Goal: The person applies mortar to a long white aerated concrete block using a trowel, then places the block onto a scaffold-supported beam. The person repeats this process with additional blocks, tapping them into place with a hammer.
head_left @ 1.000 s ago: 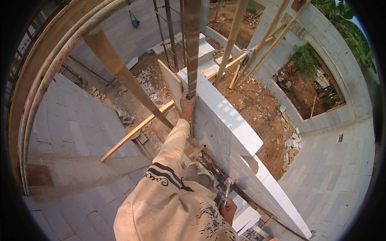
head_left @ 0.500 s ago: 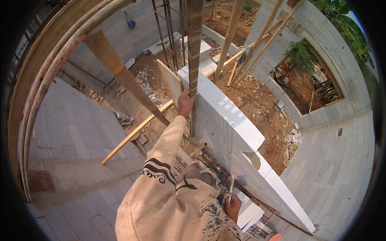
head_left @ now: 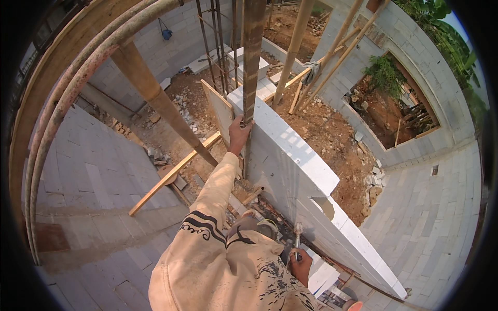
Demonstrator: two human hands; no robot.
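My left hand (head_left: 238, 137) reaches forward and grips an upright wooden pole (head_left: 253, 57), fingers closed against its left edge. The pole stands hard by the far part of a wall of pale grey blocks (head_left: 282, 173). Low and close to my body, my right hand (head_left: 300, 267) is closed round the dark handle of a hand tool (head_left: 298, 238) with a shiny metal shank. The tool points away from me, its far end close to the wall's near face. That end is too small to tell its exact kind.
A bamboo post (head_left: 155, 96) slants at the left, by a wooden batten (head_left: 174, 176). Bent pipes (head_left: 57, 119) arch along the left rim. Thin steel bars (head_left: 215, 46) rise ahead. Rubble lies on the dirt floor (head_left: 311, 124) beyond the wall; a window opening (head_left: 394, 103) is at right.
The view has shifted slightly. My left hand keeps its hold on the pole, and my right hand still grips the tool, moved only slightly.
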